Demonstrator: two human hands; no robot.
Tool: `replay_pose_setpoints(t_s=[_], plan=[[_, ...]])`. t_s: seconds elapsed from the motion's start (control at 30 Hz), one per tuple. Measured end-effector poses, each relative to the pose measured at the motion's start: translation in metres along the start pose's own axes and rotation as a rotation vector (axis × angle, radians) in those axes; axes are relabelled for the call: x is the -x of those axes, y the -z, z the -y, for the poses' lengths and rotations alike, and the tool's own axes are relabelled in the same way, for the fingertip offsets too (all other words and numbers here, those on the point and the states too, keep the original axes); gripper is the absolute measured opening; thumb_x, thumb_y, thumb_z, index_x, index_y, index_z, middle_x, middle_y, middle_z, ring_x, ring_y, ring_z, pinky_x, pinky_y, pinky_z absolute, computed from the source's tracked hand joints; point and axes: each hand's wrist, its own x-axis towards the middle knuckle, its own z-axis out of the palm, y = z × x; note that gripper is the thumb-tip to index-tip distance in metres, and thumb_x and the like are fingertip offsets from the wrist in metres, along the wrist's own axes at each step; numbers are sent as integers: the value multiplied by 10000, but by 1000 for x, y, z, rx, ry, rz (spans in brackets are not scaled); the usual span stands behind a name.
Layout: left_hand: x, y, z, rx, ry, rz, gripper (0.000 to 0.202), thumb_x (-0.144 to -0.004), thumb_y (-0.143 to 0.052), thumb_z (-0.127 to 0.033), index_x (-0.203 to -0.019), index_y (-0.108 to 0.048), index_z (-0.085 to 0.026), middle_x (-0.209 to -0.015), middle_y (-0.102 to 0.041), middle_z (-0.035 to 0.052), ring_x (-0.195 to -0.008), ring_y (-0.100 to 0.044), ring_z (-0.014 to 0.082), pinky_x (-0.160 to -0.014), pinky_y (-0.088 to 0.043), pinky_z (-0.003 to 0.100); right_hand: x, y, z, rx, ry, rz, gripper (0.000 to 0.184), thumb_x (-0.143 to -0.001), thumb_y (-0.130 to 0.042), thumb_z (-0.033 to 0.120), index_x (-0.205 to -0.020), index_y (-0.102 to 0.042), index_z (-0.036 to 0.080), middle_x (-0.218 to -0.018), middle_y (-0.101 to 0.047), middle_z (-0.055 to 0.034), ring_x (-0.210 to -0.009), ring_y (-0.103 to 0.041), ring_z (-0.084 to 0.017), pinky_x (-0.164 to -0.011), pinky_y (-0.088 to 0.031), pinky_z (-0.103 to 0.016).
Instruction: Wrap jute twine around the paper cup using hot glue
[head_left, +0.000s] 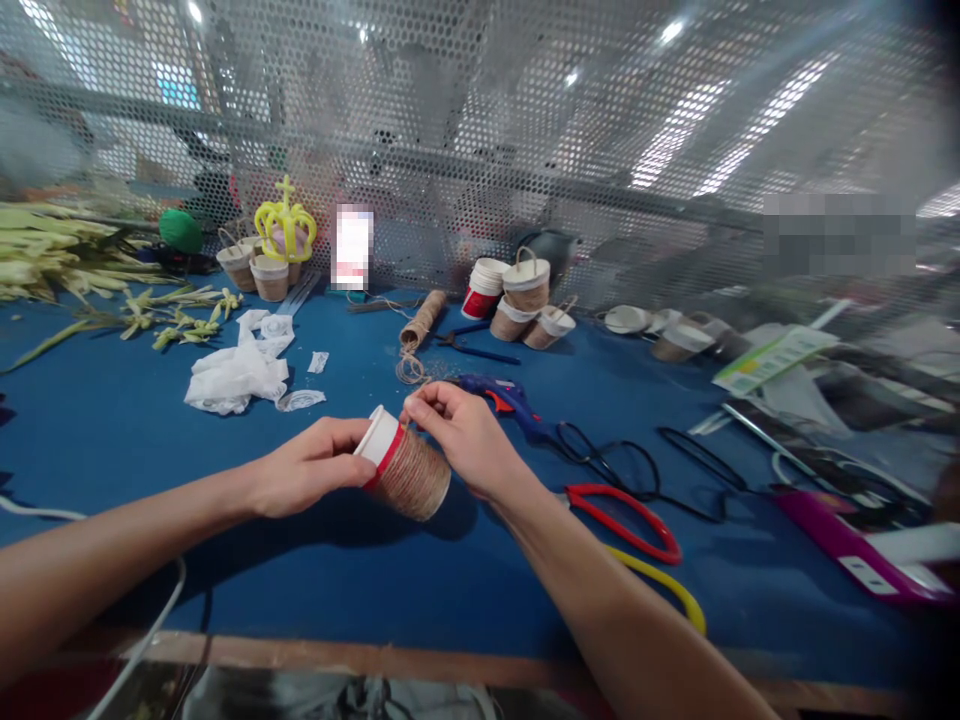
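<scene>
Both my hands hold a paper cup [405,468] tipped on its side above the blue table [112,420]. Its body is wrapped in brown twine, with a red band and white rim showing at the left end. My left hand [307,465] grips the rim end with curled fingers. My right hand [465,435] pinches the twine at the top of the cup, fingers closed. A thin strand of twine runs back toward the twine spool [421,322].
A blue glue gun [506,397] lies just behind my right hand. Scissors with red and yellow handles [637,530] and black cables [637,465] lie to the right. Twine-wrapped cups [525,300], crumpled white plastic [236,375], green leaves [180,315] and a yellow crown [285,230] lie further back, before a perforated metal screen.
</scene>
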Motion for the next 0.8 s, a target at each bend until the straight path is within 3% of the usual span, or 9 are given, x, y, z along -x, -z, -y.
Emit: replay_pose_setpoints(t_s=[0.4, 0.47, 0.63, 0.8], plan=[[0, 2, 2, -41, -31, -6, 181, -676, -533, -175, -801, -659, -138, -742, -621, 12, -697, -533, 144, -671, -412, 236, -1, -1, 0, 12, -31, 20, 150, -765, -534, 276, -688, -565, 151, -668, -584, -7, -629, -532, -121, -617, -417, -257], [-3, 4, 4, 11, -34, -45, 185, -668, -540, -161, -807, -659, -139, -728, -621, 6, -692, -530, 135, -673, -406, 227, -2, 1, -2, -23, -63, 18, 211, -799, -491, 322, -729, -585, 147, -727, -623, -37, -698, -572, -140, -662, -435, -275], [-14, 12, 12, 258, -23, -266, 245, -656, -557, -176, -883, -636, -127, -723, -634, 13, -692, -540, 132, -671, -398, 225, -1, 10, -5, -68, -130, 73, 371, -812, -425, 483, -833, -606, 160, -869, -654, -75, -866, -591, -197, -742, -457, -340], [-18, 15, 13, 276, -12, -321, 232, -706, -556, -255, -846, -644, -93, -683, -637, 31, -634, -534, 127, -630, -389, 232, 3, 10, -1, 0, -116, 193, 337, -764, -548, 407, -1003, -564, 169, -995, -628, -90, -893, -594, -204, -787, -463, -374]])
